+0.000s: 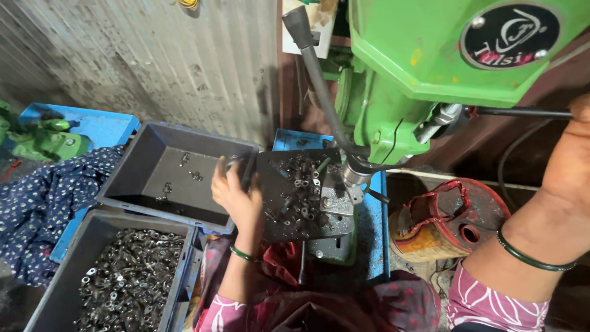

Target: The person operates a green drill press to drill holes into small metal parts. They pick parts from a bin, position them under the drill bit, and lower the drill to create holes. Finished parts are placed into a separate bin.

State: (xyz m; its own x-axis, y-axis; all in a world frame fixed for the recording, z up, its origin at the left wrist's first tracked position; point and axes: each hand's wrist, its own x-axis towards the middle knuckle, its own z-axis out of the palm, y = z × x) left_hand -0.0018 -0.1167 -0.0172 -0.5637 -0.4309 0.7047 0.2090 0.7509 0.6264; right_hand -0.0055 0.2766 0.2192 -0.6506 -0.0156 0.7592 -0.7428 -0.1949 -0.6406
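Head view looks straight down on us at a green drill press [430,55]. Our left hand [236,193] hovers at the edge of the dark metal plate [279,212] under the spindle, fingers curled as if pinching one small piece, though we cannot tell what sits inside them. Our right hand [574,154] is up at the thin black feed lever [522,112]; its grip is cut off by the frame edge, so whether it is closed we cannot say.

Risks, as we judge them: the left fingers sit close to the spindle [355,175], so a pull on the lever now could catch them, and loose cloth near the chuck could snag.

Small steel parts [301,184] lie heaped on the plate, tubular, greasy, dull grey. A grey plastic bin [132,175] just left holds only a few; a second bin [67,289] nearer us is piled with shiny ringed pieces [129,276]. Corrugated sheet [184,61] stands behind.
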